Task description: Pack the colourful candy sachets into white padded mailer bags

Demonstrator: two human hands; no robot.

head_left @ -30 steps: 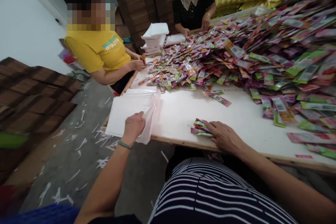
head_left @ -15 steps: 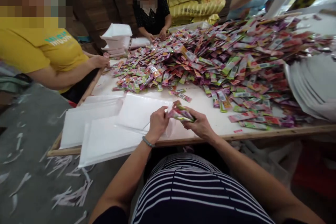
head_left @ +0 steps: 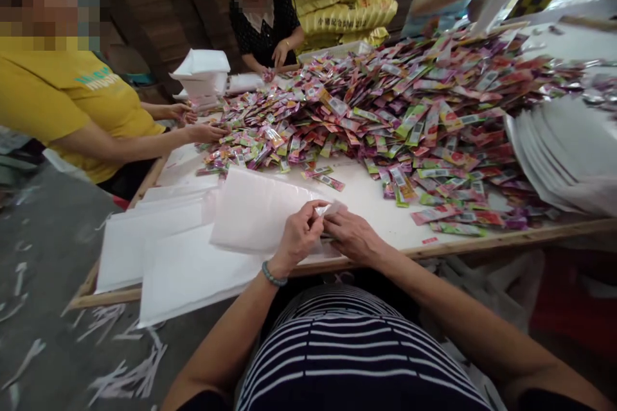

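A pale flat bag [head_left: 258, 212] is held by its mouth at the tabletop's near edge, left of the middle, its closed end slanted away toward the left. Its clear rim is pinched between the closely drawn fingers of the left hand [head_left: 303, 231], above whose wrist a beaded bracelet [head_left: 274, 274] is worn. The right hand [head_left: 355, 237] is bent against the same mouth; its fingertips are hidden, so what is gripped by them cannot be told. Beneath and beside the bag, a white sheet-like bag [head_left: 187, 270] is laid so that it overhangs the tabletop's near edge, and more white bags [head_left: 144, 237] are stacked at the near left corner. Beyond the hands, a bare stretch of the tabletop [head_left: 385, 225] is bordered by a large heap of colourful packets [head_left: 366, 103], spread toward the far edge. Toward the right, a fan of white bags [head_left: 559, 154] is rested against the heap. At the left edge, packets are being handled by a person in a yellow shirt [head_left: 81, 103]; another in a dark dotted top [head_left: 279, 19] is seen at the far edge, with yellow sacks [head_left: 347, 13] piled behind. Pale scraps [head_left: 139, 366] are strewn on the floor.
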